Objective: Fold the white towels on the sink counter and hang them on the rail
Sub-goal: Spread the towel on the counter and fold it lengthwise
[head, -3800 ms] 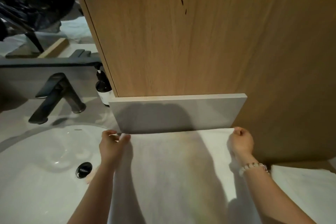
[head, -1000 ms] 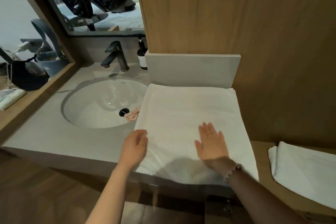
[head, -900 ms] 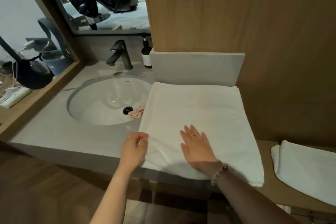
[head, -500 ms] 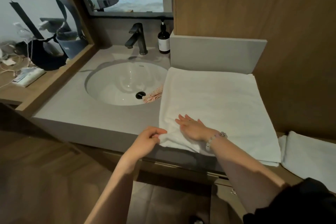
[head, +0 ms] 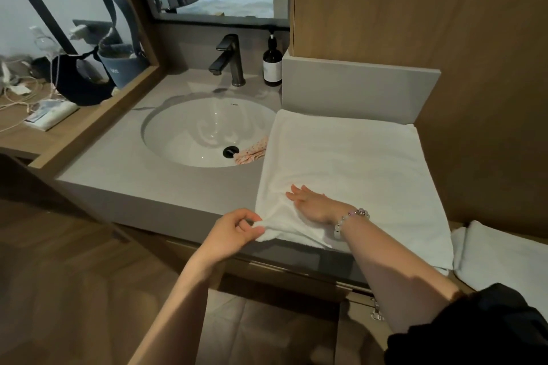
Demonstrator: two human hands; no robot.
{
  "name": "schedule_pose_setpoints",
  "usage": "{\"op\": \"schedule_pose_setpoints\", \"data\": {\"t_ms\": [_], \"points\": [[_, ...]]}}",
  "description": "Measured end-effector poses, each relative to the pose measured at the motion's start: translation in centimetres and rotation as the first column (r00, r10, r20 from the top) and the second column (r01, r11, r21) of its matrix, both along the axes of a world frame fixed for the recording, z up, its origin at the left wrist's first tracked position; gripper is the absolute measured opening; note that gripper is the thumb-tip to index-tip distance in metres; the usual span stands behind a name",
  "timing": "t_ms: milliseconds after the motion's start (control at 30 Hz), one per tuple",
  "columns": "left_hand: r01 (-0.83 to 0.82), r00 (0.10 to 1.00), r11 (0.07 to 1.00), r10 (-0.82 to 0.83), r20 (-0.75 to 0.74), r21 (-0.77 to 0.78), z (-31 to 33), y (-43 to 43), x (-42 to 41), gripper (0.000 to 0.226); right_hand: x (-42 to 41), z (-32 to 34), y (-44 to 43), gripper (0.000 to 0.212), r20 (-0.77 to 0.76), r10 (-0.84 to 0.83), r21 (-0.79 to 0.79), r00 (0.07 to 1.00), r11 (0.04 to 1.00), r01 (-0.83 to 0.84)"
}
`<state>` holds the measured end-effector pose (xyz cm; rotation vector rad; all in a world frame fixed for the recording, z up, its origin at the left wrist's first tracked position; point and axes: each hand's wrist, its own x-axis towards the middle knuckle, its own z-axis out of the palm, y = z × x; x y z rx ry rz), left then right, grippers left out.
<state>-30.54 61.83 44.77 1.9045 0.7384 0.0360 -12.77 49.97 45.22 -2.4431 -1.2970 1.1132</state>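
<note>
Pinching the near-left corner of the white towel (head: 355,157) between thumb and fingers, the left hand (head: 234,231) is holding it slightly raised at the near edge of the sink counter (head: 118,166). The towel is lying flat to the right of the basin (head: 192,133). The right hand (head: 314,204) is pressing flat, fingers straight, just beside that corner. A fold seems to be starting. It will likely go best if the flat hand is anchoring the layers while the corner is crossing rightward, edges matching.

A dark faucet (head: 229,60) and brown bottle (head: 272,64) stand behind the basin (head: 189,130); patterned cloth (head: 252,151) lies inside.
</note>
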Motion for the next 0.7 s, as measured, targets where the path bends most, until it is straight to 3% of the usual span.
{"op": "schedule_pose_setpoints", "data": {"t_ms": [267,500,700], "points": [[-0.172,0.984,0.982,0.168,0.066,0.071,0.3,-2.2,-1.0,0.011,0.2,0.2,-0.2,0.047,-0.015,0.016,0.000,1.000,1.000,-0.016],[-0.402,0.913,0.904,0.382,0.143,0.147,-0.8,-4.0,-1.0,0.018,0.0,0.3,-0.2,0.049,0.002,0.031,-0.011,1.000,0.999,-0.031],[-0.328,0.945,0.912,0.313,0.098,0.247,-1.8,-3.7,-2.0,0.009,0.0,0.6,-0.4,0.047,-0.033,0.024,0.027,0.999,0.999,-0.023]]}}
